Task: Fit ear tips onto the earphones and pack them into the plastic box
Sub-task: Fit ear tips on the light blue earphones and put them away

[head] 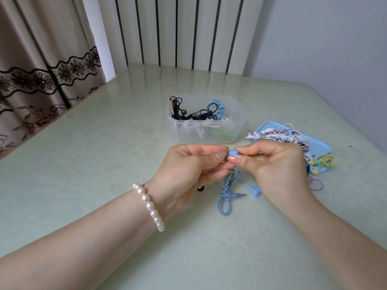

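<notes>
My right hand (274, 166) pinches a blue earbud (234, 153) between thumb and forefinger. My left hand (188, 168) meets it fingertip to fingertip; whether it holds an ear tip is hidden. The blue cable (227, 191) hangs down from the earbud and lies bundled on the table, with its jack and the second blue earbud (254, 191) beside it. A small black ear tip (201, 188) lies by my left palm. Beyond my hands, the clear plastic box (209, 132) holds black, blue, white and green earphones.
A light blue lid (320, 144) at the right carries a heap of white and red earphones (282, 137); yellow earphones (325, 161) and a purple cord lie at its near edge. A curtain hangs at the left, a radiator behind the pale green table (94, 153).
</notes>
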The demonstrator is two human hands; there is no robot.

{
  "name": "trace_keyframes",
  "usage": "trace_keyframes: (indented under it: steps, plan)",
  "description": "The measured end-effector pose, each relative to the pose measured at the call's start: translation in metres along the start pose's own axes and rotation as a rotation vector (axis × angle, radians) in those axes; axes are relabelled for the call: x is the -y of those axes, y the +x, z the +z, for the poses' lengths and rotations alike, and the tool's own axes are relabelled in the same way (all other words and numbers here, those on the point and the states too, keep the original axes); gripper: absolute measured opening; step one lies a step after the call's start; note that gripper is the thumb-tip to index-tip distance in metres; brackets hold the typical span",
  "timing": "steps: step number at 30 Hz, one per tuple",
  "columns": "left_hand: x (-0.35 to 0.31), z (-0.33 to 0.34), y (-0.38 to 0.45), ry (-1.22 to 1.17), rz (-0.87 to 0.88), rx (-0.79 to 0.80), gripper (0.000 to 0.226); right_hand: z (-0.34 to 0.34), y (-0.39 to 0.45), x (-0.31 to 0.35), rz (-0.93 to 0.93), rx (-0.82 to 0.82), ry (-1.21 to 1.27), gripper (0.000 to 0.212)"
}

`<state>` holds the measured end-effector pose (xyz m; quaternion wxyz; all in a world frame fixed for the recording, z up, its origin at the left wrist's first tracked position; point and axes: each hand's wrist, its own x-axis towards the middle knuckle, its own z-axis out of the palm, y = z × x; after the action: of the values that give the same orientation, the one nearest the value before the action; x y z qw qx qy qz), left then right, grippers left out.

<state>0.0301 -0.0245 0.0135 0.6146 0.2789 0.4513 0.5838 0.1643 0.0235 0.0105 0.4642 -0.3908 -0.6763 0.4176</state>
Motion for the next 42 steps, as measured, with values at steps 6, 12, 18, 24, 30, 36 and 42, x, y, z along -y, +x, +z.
trace_keyframes:
  steps: [6, 12, 18, 24, 30, 36, 42]
  plan:
    - [-0.001, -0.002, 0.002, -0.057, 0.009, -0.004, 0.023, -0.010, 0.007, 0.000, 0.122, 0.118, 0.247, 0.011]
    - [0.000, -0.005, 0.005, 0.000, 0.029, 0.064, 0.024, -0.014, 0.010, -0.005, 0.208, 0.260, 0.359, 0.023]
    - [0.002, -0.003, 0.004, 0.087, 0.160, 0.042, 0.014, -0.016, 0.012, -0.009, 0.199, 0.297, 0.381, 0.056]
    - [0.003, -0.004, 0.005, 0.063, 0.174, 0.022, 0.019, -0.016, 0.011, -0.002, 0.125, 0.168, 0.223, 0.026]
    - [0.002, -0.004, 0.004, -0.005, 0.088, 0.040, 0.015, -0.016, 0.010, 0.000, 0.092, 0.134, 0.179, 0.025]
    - [0.003, -0.002, 0.004, -0.115, -0.003, 0.045, 0.021, -0.014, 0.006, 0.002, -0.023, 0.114, 0.179, 0.017]
    - [0.004, -0.001, 0.004, -0.134, -0.029, 0.061, 0.020, -0.013, 0.007, 0.001, -0.118, 0.088, 0.159, 0.018]
